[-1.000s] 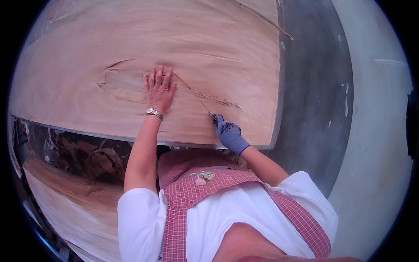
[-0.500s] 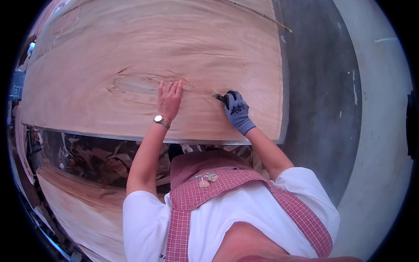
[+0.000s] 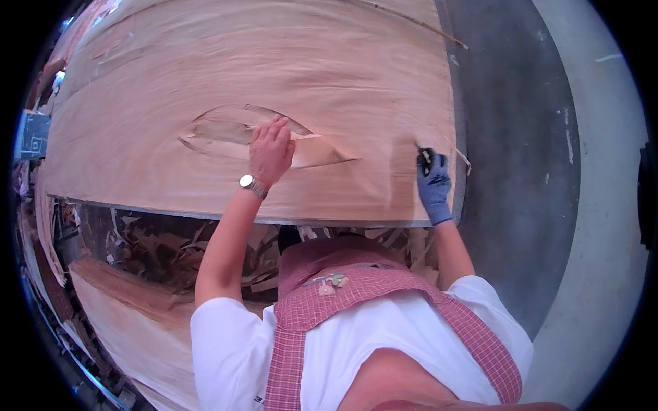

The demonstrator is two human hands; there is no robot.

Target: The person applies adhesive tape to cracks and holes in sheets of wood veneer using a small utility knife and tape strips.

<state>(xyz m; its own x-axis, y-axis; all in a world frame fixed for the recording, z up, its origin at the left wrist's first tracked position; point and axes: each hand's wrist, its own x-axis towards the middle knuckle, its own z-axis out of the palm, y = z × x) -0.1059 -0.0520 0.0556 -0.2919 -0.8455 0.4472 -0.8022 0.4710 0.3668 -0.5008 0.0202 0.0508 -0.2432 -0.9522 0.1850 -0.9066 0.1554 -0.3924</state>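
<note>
A large sheet of pale wood veneer lies before me, with a leaf-shaped opening in it. My left hand, bare and with a watch at the wrist, is closed at this opening. Its curled fingers grip a loose veneer piece, whose pointed end reaches to the right; its grasped edge is hidden under the hand. Near the sheet's right end, my right hand in a blue-grey and black glove is closed around a dark knife, only partly visible. A brownish band shows on the veneer beside it.
A thin stick lies across the far right part of the sheet. Veneer scraps fill the gap below the near edge. Another veneer stack is at lower left. Grey floor runs along the right.
My right hand has moved right with the knife, away from the opening. The left hand's fingers have curled from lying flat, and the veneer piece beside them has come loose and lifted.
</note>
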